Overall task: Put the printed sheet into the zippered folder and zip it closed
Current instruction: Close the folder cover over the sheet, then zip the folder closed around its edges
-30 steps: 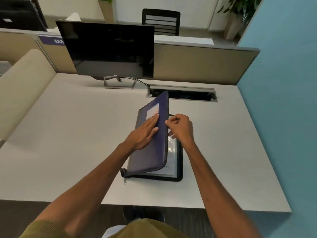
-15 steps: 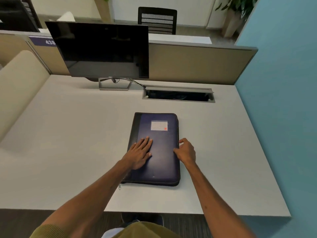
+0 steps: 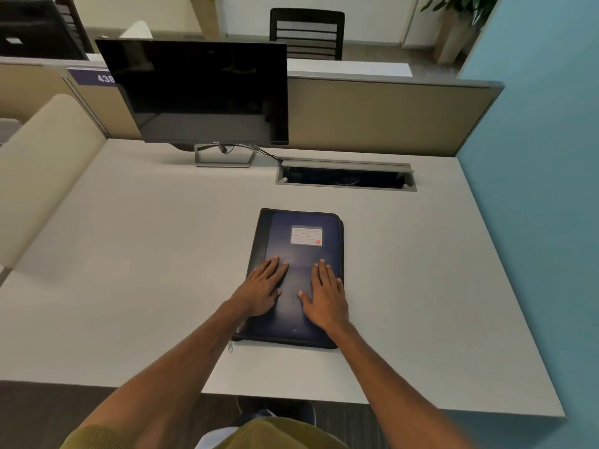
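Head view: grey desk (image 3: 129,270), monitor (image 3: 201,92), blue wall (image 3: 544,157)

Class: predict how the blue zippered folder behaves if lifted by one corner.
Probably stiff: the folder lies flat under the left hand and right hand. Its zipper pull lies at the near-left corner, so it may gape open.

The left hand (image 3: 262,291) and right hand (image 3: 325,298) lie flat on the folder (image 3: 299,254) with a narrow gap between them. Left of the left hand, the desk (image 3: 146,254) is broad and bare. Well beyond the fingertips stand a monitor (image 3: 207,92) and an open cable slot (image 3: 345,178). Right of the right hand, bare desk runs to the blue wall (image 3: 544,189).
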Available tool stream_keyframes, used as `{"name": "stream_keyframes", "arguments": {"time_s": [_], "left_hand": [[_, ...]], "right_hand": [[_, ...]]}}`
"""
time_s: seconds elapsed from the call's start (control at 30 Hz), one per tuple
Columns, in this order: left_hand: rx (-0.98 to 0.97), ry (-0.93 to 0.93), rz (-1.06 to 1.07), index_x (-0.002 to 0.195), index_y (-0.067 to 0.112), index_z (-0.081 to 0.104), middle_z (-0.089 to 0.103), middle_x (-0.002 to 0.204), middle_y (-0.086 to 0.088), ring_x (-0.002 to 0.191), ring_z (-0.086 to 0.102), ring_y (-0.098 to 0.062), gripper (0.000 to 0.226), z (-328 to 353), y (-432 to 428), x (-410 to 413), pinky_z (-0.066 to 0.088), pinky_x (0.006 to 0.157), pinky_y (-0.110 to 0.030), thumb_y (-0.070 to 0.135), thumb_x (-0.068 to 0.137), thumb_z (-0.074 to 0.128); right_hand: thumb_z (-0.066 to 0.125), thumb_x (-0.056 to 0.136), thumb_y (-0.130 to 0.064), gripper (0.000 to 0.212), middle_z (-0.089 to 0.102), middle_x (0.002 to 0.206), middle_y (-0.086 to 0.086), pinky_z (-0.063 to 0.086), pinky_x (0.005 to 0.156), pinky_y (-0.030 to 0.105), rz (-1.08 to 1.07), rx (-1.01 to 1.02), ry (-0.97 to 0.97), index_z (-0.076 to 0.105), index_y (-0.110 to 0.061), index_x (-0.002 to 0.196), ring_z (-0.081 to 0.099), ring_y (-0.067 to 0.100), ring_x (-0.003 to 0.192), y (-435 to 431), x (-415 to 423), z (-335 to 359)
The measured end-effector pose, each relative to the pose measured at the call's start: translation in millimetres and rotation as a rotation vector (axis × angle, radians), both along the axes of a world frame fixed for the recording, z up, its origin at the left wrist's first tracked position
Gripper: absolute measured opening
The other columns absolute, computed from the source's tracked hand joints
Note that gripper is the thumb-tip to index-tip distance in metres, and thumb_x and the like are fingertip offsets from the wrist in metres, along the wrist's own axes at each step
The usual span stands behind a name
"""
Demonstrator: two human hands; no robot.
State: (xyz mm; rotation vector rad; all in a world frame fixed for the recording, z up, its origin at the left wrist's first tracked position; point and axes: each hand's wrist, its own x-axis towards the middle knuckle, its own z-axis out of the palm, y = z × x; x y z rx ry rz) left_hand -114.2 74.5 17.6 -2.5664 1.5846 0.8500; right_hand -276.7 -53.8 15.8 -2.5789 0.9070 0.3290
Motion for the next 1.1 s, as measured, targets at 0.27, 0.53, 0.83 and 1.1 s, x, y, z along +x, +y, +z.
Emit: {"name": "stream_keyframes", "arguments": {"time_s": [0.27, 0.53, 0.83, 1.1], "left_hand": [[-0.095, 0.054, 0.206, 0.174, 0.018, 0.002, -0.006, 0.182, -0.004, 0.17, -0.002, -0.027, 0.07, 0, 55, -4, 0.012, 0.138, -0.043, 0.026, 0.116, 0.04], [-0.172, 0.139, 0.433, 0.145, 0.014, 0.061, 0.066, 0.143, -0.006, 0.133, 0.061, -0.028, 0.053, 6, 121, -2, 0.05, 0.112, -0.044, -0.007, 0.098, 0.048], [-0.119, 0.091, 0.18, 0.129, 0.022, 0.071, 0.058, 0.145, 0.003, 0.132, 0.057, -0.018, 0.037, 6, 160, -6, 0.057, 0.106, -0.04, 0.004, 0.099, 0.059], [-0.196, -0.001, 0.097, 0.127, 0.022, 0.07, 0.066, 0.129, 0.005, 0.119, 0.058, -0.016, 0.022, -3, 171, -11, 0.058, 0.093, -0.034, 0.023, 0.109, 0.057]], "right_hand": [[0.04, 0.111, -0.049, 0.079, -0.003, 0.178, 0.008, 0.01, 0.136, 0.048, 0.028, -0.027, -0.005, 0.002, -0.012, 0.17, 0.001, 0.026, 0.166, -5, 12, 5], [0.053, 0.104, -0.023, 0.042, 0.053, 0.148, 0.003, 0.045, 0.113, 0.036, -0.091, -0.102, -0.27, 0.052, -0.02, 0.146, 0.052, 0.021, 0.134, 65, 10, 4], [0.055, 0.104, -0.043, 0.025, 0.075, 0.099, -0.005, 0.058, 0.074, 0.022, 0.007, 0.014, -0.283, 0.072, -0.023, 0.103, 0.066, 0.009, 0.084, 141, 13, 2], [0.058, 0.099, -0.06, 0.037, 0.077, 0.1, -0.01, 0.064, 0.085, 0.032, -0.044, 0.062, -0.189, 0.07, -0.027, 0.112, 0.074, 0.012, 0.087, 192, 13, -6]]}}
